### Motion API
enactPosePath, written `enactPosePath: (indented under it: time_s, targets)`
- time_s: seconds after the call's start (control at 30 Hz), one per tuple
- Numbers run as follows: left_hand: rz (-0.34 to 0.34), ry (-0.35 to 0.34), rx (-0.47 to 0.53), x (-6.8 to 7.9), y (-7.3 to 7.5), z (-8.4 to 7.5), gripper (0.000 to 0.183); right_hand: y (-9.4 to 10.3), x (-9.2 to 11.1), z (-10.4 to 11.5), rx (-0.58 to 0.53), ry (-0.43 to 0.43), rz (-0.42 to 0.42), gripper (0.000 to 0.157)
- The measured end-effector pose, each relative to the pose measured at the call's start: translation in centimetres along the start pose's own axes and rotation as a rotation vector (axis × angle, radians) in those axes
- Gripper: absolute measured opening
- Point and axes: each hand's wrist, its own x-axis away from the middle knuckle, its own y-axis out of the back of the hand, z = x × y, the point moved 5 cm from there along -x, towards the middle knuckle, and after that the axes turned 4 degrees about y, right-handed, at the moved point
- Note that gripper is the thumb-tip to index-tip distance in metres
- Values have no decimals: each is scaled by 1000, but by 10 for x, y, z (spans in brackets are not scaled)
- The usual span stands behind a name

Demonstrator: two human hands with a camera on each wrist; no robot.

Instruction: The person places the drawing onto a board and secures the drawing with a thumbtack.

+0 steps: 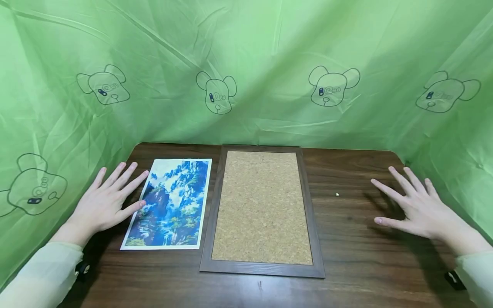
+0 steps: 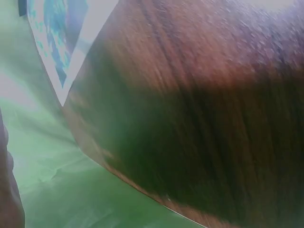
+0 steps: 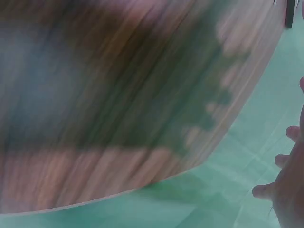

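Note:
My left hand [image 1: 105, 203] is spread with straight fingers over the left edge of a printed landscape picture [image 1: 175, 205] in blue and white; whether it touches the paper I cannot tell. To the right of the picture lies a cork board [image 1: 263, 205] in a dark frame [image 1: 262, 268]. A tiny shiny round object [image 1: 337, 194] rests on the wood beyond the board, too small to identify. Off to its right, my right hand [image 1: 417, 209] holds nothing, its fingers spread and a shadow beneath. Only part of this hand [image 3: 289, 190] shows in the right wrist view.
Everything lies on a dark wooden table [image 1: 358, 256] with rounded far corners. A green curtain [image 1: 269, 85] printed with bear-head outlines surrounds the back and both sides, close to each hand.

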Motion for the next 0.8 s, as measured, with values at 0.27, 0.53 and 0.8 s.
enactPosePath:
  time_s: [0.27,0.53,0.8]
  targets:
    - [18,78,49,-2,4,-2,95,5,-42,38,-242,54,-37,112]
    - [63,216,234,-5,1,-5,94,-9,-83,84,-483,38,-60,119]
    - [123,416,558,-2,-10,-4,98,-32,-106,112,-641,54,-101,143]
